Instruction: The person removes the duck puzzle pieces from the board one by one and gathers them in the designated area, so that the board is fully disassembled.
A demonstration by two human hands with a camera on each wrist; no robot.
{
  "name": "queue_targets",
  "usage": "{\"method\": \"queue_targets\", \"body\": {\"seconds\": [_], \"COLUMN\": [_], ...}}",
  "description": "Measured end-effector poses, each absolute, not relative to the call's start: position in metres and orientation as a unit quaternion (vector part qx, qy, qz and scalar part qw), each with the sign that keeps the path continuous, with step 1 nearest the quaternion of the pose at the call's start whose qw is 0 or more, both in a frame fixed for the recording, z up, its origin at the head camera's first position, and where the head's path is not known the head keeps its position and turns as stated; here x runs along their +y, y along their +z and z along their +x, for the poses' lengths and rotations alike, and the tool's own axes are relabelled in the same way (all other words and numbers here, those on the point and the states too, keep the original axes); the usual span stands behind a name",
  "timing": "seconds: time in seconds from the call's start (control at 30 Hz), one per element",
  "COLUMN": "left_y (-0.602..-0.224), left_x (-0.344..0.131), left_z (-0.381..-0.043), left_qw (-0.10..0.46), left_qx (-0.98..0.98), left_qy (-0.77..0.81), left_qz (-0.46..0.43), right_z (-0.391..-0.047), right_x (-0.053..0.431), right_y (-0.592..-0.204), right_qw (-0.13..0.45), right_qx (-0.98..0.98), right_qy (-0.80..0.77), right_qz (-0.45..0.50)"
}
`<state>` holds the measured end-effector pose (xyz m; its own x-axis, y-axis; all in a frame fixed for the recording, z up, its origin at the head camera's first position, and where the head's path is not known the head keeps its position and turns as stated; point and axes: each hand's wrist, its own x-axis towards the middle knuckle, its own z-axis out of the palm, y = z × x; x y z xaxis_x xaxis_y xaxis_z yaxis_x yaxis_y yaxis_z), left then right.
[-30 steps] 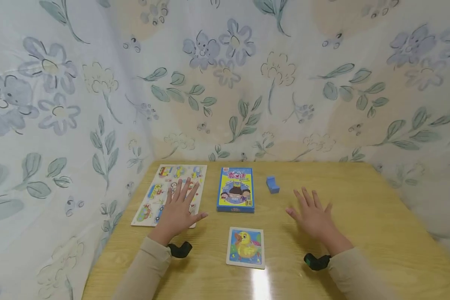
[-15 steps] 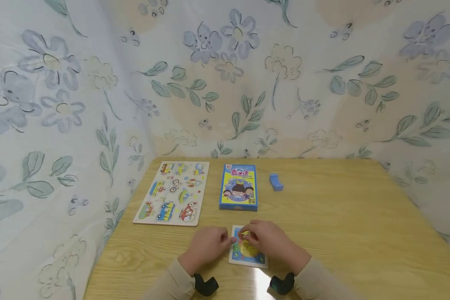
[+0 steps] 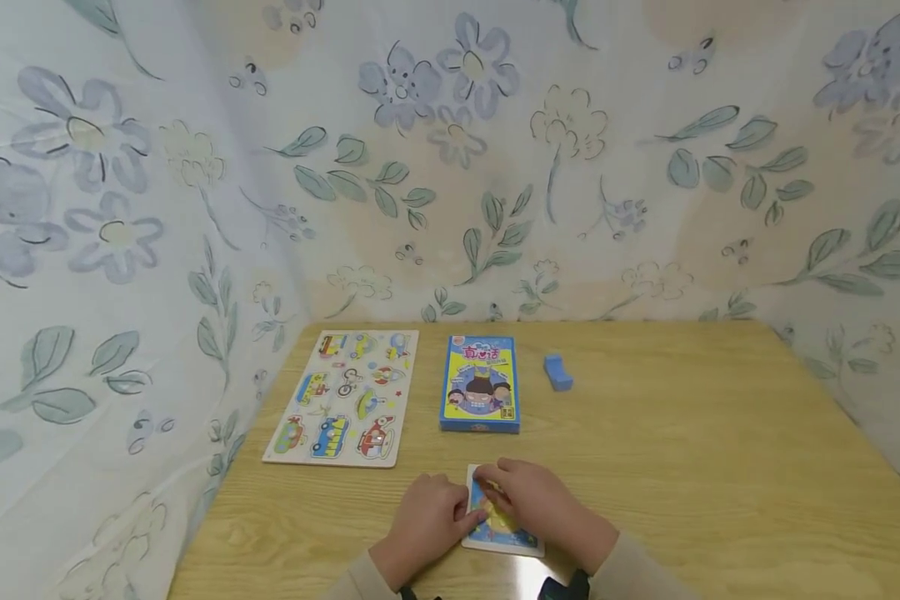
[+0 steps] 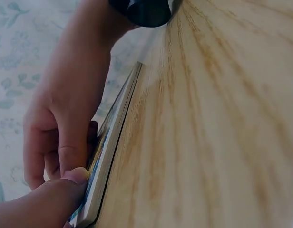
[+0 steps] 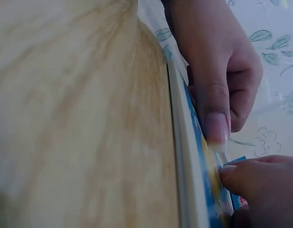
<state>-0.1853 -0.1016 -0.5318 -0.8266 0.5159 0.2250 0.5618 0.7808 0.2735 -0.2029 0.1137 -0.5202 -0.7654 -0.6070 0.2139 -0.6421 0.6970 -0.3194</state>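
A small square duck puzzle (image 3: 501,535) lies on the table in front of me, mostly covered by my hands. From the left, my left hand (image 3: 429,521) holds it by its left edge, fingers curled and thumb over its face. My right hand (image 3: 543,504) leans over the right and upper part, its bent fingers and thumb gripping at the printed face. The left wrist view shows the puzzle's pale edge (image 4: 106,173) low along the tabletop, both thumbs close together above it. In the right wrist view, the left thumb (image 5: 216,130) comes down on the picture.
Behind the puzzle lies a blue and yellow card box (image 3: 480,392). A wooden board with vehicle pictures (image 3: 341,400) is to its left, and a small blue notched block (image 3: 558,373) to its right. A floral cloth (image 3: 450,167) hangs behind the wooden table (image 3: 682,442).
One second ago both hands were spread apart, the left over the vehicle board. They have come together onto the duck puzzle, and the right fingers have since shifted towards its upper left corner.
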Motion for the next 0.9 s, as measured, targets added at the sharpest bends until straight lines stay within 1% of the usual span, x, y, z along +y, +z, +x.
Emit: {"method": "queue_targets", "body": {"seconds": [0.13, 0.4, 0.53, 0.7, 0.9], "left_y": [-0.532, -0.534, -0.535, -0.533, -0.532], "left_x": [-0.103, -0.101, -0.103, -0.103, -0.101], "left_z": [-0.187, -0.190, -0.189, -0.189, -0.190], "left_qw": [0.063, 0.066, 0.066, 0.066, 0.057], "left_qx": [-0.939, -0.933, -0.932, -0.933, -0.934], "left_qy": [-0.174, -0.187, -0.192, -0.195, -0.201], "left_qz": [-0.290, -0.299, -0.301, -0.295, -0.289], "right_z": [-0.203, -0.206, -0.208, -0.212, -0.216], "right_x": [0.110, 0.106, 0.106, 0.109, 0.116], "right_y": [-0.518, -0.516, -0.519, -0.523, -0.521], "right_qw": [0.055, 0.010, 0.013, 0.022, 0.013], "right_qx": [-0.923, -0.939, -0.937, -0.931, -0.921], "right_qy": [0.190, 0.166, 0.166, 0.203, 0.268], "right_qz": [0.329, 0.303, 0.307, 0.301, 0.281]}}
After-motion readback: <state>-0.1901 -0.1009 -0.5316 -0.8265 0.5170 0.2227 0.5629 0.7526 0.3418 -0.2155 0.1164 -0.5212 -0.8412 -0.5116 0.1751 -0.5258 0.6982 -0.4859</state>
